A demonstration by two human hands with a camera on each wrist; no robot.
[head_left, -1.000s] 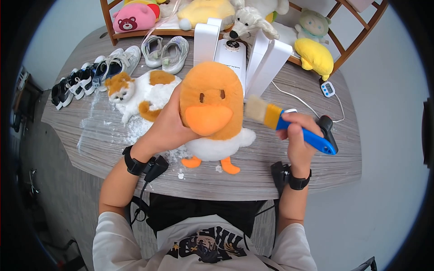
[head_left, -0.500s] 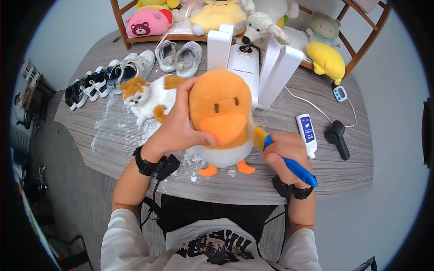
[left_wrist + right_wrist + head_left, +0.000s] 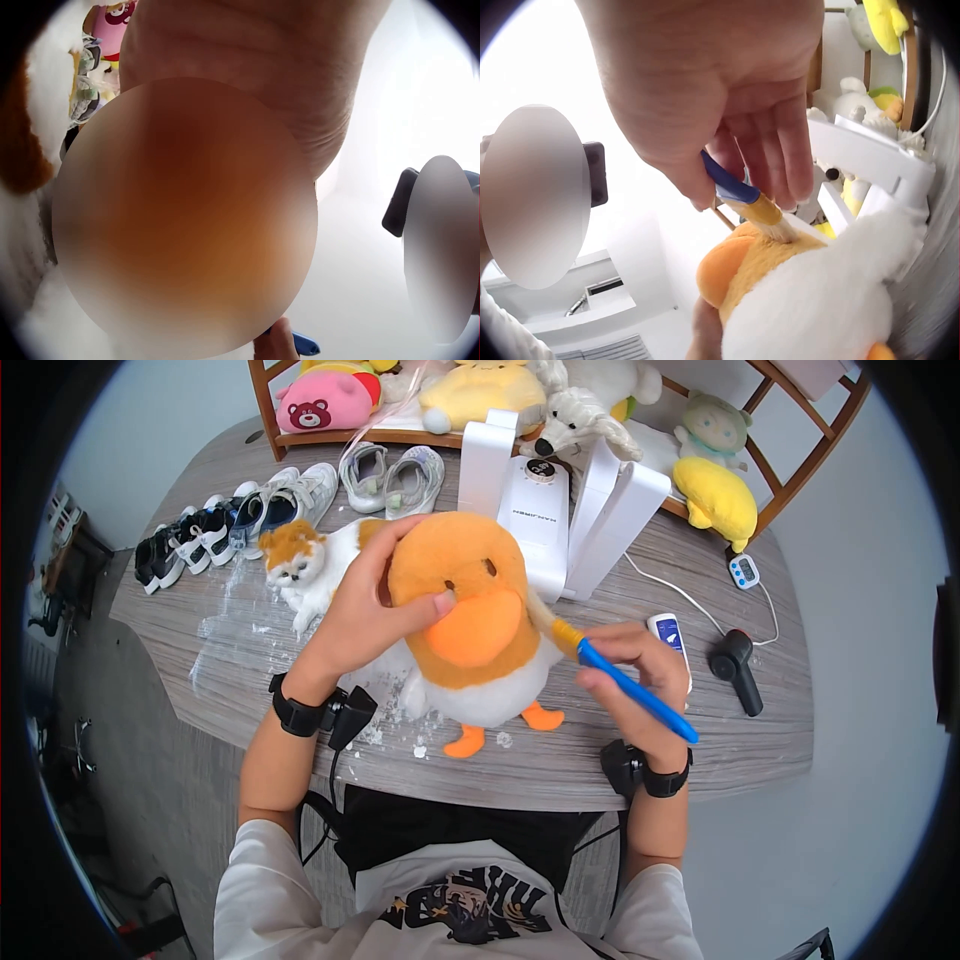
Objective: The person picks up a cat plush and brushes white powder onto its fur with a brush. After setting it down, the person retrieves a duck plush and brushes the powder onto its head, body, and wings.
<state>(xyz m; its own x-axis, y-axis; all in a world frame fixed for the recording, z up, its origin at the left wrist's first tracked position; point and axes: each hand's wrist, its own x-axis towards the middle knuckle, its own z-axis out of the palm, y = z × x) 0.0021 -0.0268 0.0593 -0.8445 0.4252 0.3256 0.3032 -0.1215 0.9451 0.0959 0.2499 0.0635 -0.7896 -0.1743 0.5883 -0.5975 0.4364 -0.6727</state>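
Note:
An orange and white plush duck point(image 3: 455, 560) stands tilted on the table in the head view. The left hand point(image 3: 360, 605) grips its head from the side, thumb beside the beak. In the right hand point(image 3: 640, 680) a blue-handled brush point(image 3: 640, 695) is pinched between thumb and fingers. Its pale bristles touch the side of the duck's head, as the right wrist view also shows, with the brush point(image 3: 761, 210) against orange fur. The left wrist view is largely blurred over; the left palm point(image 3: 247, 75) fills its top.
White powder lies on the table point(image 3: 240, 700). A cat plush point(image 3: 295, 560) and shoes point(image 3: 300, 500) are at the left. Behind the duck stands a white device point(image 3: 535, 520); at the right are a bottle point(image 3: 668, 632), a black handheld device point(image 3: 737, 665) and a timer point(image 3: 743, 571).
The duck has tipped over to the left, and the left thumb has moved up beside its beak. The right hand's fingers have loosened round the brush handle, which now lies along them.

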